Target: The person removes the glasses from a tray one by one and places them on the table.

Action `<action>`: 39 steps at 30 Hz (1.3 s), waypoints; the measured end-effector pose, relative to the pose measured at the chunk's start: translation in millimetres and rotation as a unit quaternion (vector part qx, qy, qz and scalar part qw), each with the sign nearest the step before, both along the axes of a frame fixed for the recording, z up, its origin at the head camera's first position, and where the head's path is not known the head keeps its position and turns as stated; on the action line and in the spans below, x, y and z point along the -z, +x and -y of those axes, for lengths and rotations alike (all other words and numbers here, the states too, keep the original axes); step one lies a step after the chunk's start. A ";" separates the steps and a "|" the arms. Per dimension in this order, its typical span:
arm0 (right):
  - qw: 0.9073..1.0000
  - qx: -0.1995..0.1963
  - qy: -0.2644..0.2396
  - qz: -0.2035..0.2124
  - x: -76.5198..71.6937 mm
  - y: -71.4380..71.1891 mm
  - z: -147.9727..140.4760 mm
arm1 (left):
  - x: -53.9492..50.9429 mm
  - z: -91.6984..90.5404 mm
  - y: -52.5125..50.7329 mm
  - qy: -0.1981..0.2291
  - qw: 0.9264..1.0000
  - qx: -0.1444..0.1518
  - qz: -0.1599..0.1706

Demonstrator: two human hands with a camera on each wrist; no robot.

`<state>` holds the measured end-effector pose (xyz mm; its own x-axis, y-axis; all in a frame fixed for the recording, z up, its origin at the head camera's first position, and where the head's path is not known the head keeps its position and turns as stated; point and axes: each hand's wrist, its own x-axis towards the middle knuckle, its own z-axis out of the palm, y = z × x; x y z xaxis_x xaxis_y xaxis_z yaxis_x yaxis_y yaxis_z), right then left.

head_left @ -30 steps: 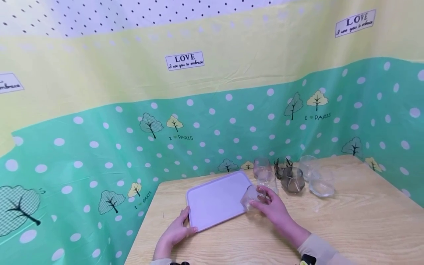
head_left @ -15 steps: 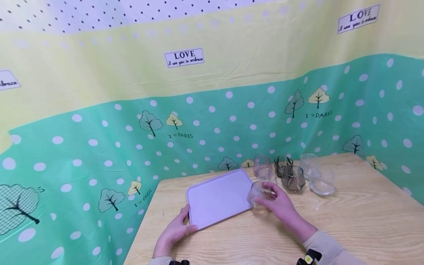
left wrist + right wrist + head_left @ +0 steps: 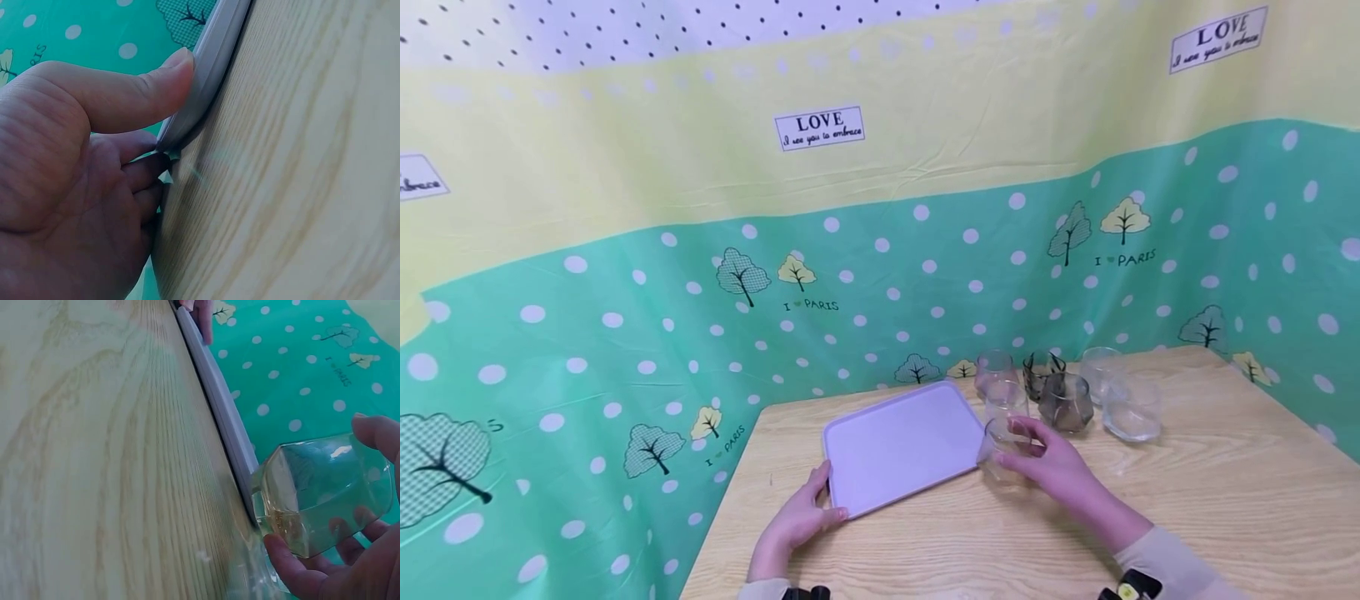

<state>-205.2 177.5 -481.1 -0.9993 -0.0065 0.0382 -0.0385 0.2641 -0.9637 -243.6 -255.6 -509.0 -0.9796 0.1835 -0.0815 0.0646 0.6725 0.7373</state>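
Observation:
A lilac rectangular tray [image 3: 895, 450] lies on the wooden table. At its near left corner, my left hand [image 3: 801, 517] holds it, the thumb along the near rim and the fingers at the left side; the left wrist view shows this hand [image 3: 81, 169] around the tray's corner [image 3: 203, 81]. A clear faceted drinking glass [image 3: 997, 454] is gripped by my right hand [image 3: 1056, 467] beside the tray's right end. In the right wrist view, thumb and fingers sit around the glass [image 3: 325, 494], its base close to the tray [image 3: 222, 412]; whether they touch, I cannot tell.
Several other glasses stand at the back right: a pinkish one [image 3: 995, 367], a clear one [image 3: 1006, 400], a dark grey one [image 3: 1066, 404], a clear one [image 3: 1131, 417] and another behind. A dark patterned piece [image 3: 1037, 375] stands among them. A green polka-dot curtain [image 3: 880, 283] hangs behind the table [image 3: 1225, 492].
My right hand has moved the glass rightward, from overlapping the tray's right end to beside it. My left hand has kept its place at the tray's corner.

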 end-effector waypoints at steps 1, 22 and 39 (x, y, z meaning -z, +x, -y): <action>1.000 -0.003 0.002 0.000 -0.4 1.3 -1.5 | -0.2 -0.3 0.5 -0.001 1.000 0.000 -0.001; 0.999 -0.019 0.040 0.003 3.7 6.1 -19.1 | -2.6 4.2 11.6 -0.015 1.000 -0.017 0.004; 0.997 -0.024 0.072 0.011 -3.6 16.7 -32.9 | -6.2 -6.4 8.0 -0.023 1.000 -0.006 0.005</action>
<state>-188.5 210.4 -477.5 -0.9983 -0.0578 0.0114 -0.0336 0.3988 -0.9164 -235.6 -249.2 -502.8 -0.9809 0.1674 -0.0988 0.0493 0.7059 0.7066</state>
